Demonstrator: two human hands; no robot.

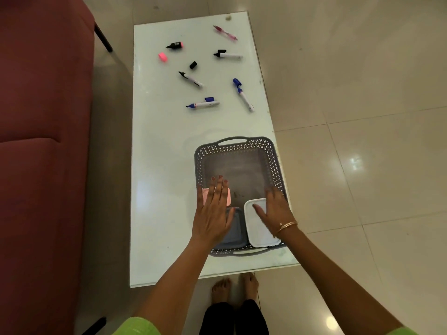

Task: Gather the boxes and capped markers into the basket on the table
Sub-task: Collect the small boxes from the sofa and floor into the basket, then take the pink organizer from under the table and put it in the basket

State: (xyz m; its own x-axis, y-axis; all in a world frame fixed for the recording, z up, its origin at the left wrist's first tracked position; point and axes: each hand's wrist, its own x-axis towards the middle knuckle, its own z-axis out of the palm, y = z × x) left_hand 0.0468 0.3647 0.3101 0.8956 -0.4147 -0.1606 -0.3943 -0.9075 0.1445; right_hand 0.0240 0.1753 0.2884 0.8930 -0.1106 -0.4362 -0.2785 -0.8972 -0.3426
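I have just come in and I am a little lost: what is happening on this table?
A person is packing a grey basket. Both hands are open: the left hand over a pink box and a grey box, the right hand on a white box. The markers lie uncapped farther along the table.

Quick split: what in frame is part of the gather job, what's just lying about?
Job:
basket
pink box, grey box, white box, all in the basket
markers and loose caps on the table
left hand, right hand, both open

Lying about:
sofa
small scrap at the table's far corner
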